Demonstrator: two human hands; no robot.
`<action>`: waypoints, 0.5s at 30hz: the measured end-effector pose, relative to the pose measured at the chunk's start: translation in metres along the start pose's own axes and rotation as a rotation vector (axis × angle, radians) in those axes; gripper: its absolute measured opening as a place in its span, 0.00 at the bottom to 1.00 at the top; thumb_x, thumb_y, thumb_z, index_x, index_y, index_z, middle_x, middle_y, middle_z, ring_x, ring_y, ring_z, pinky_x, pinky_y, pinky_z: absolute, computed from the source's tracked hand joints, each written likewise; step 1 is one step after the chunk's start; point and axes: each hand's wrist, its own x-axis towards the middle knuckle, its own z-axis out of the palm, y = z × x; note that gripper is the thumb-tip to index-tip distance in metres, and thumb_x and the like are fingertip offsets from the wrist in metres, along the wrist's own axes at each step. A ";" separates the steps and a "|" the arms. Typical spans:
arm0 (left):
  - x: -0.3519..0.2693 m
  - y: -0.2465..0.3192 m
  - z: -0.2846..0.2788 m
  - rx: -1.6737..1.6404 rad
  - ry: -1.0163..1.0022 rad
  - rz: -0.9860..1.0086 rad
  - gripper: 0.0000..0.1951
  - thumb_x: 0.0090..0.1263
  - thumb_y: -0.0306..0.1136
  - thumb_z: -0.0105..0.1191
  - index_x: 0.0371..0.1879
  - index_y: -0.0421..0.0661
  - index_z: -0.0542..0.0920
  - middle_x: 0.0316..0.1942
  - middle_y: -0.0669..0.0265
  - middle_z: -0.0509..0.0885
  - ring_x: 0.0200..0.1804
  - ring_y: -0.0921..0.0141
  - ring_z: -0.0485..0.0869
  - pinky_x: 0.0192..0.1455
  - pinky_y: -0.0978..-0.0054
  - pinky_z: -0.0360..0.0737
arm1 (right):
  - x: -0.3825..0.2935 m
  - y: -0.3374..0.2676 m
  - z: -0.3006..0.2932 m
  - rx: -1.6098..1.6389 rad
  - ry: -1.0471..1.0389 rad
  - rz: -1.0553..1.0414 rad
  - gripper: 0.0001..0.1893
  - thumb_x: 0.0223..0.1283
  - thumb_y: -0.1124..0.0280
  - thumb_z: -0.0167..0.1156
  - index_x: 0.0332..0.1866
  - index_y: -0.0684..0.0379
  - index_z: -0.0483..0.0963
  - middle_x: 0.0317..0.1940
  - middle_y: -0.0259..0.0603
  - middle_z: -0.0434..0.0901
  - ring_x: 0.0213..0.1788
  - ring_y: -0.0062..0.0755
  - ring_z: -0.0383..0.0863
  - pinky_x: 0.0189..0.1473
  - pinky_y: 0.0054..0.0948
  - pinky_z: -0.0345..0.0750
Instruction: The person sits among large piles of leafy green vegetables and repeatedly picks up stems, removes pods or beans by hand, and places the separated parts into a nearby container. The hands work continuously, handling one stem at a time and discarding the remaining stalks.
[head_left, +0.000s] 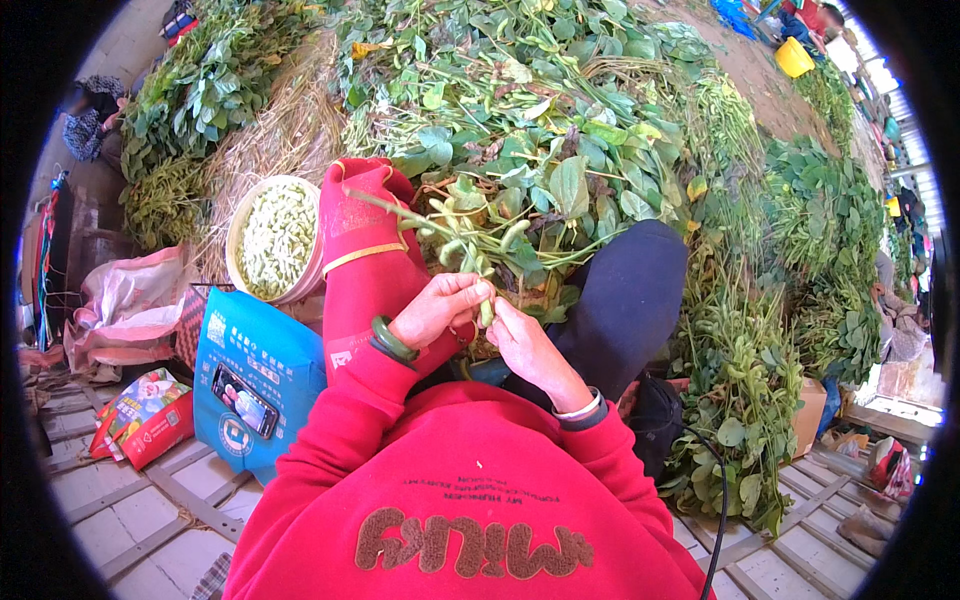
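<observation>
Above my lap, my left hand (439, 306), with a green bangle at its wrist, grips a green bean stalk (431, 223) that looks like soybean. The stalk slants up and away to the left, with plump pods hanging from it. My right hand (531, 352) is close beside the left, its thumb and fingers closed on a green pod (487, 312) between the two hands. To the left of my red-covered leg stands a pale round bucket (234, 247), filled almost to the rim with green pods (276, 238).
A big heap of leafy bean plants (555, 142) lies before my knees. Bundles (739, 375) flank my right side. On the left are a blue bag (300, 360) with a phone (245, 400) on it and a pink-white sack (127, 300). Other people (94, 120) sit farther off.
</observation>
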 end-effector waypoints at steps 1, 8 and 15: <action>-0.002 0.003 0.003 0.000 -0.010 -0.012 0.08 0.72 0.35 0.47 0.36 0.45 0.78 0.20 0.81 0.68 0.20 0.87 0.58 0.21 0.87 0.54 | -0.001 -0.002 0.001 0.018 0.024 -0.023 0.05 0.62 0.75 0.44 0.40 0.64 0.62 0.27 0.63 0.73 0.34 0.63 0.75 0.34 0.49 0.71; -0.002 -0.016 0.011 -0.016 -0.057 -0.001 0.08 0.73 0.35 0.46 0.42 0.44 0.73 0.24 0.76 0.70 0.20 0.84 0.62 0.20 0.86 0.57 | -0.007 0.018 -0.004 0.042 0.113 0.106 0.06 0.63 0.73 0.45 0.39 0.64 0.63 0.26 0.60 0.73 0.31 0.60 0.76 0.32 0.47 0.71; -0.002 -0.034 0.014 -0.200 0.049 -0.060 0.11 0.75 0.35 0.40 0.45 0.44 0.74 0.26 0.73 0.72 0.18 0.82 0.64 0.18 0.85 0.57 | -0.005 -0.007 -0.024 -0.390 0.169 0.103 0.10 0.65 0.65 0.47 0.39 0.62 0.67 0.25 0.58 0.77 0.31 0.60 0.78 0.34 0.49 0.73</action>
